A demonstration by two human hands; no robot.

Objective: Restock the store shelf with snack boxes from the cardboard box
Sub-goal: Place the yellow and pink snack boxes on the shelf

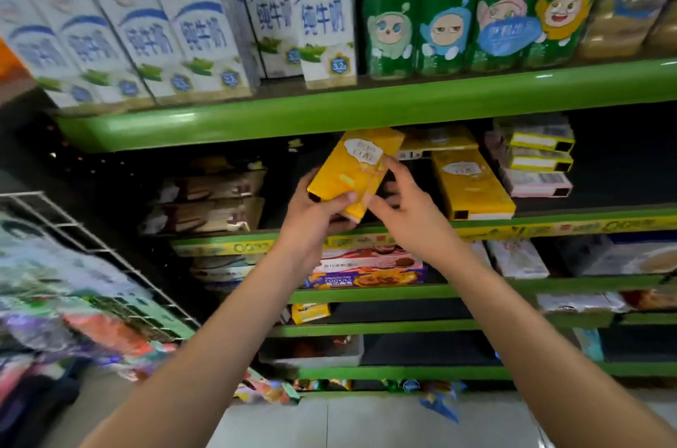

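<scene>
A yellow snack box (351,169) is held tilted in front of the second shelf (549,226), its far end under the green shelf above. My left hand (315,216) grips the box's near end from below, thumb on top. My right hand (406,205) touches its right edge with fingers spread. A matching yellow box (472,185) lies flat on that shelf to the right. No cardboard box is in view.
Milk cartons (205,33) and green drink packs (476,15) fill the top shelf. Brown snack boxes (216,202) are stacked at left, pink and yellow boxes (538,161) at right. Cookie boxes (366,270) sit below. A wire rack (91,246) with bags stands at left.
</scene>
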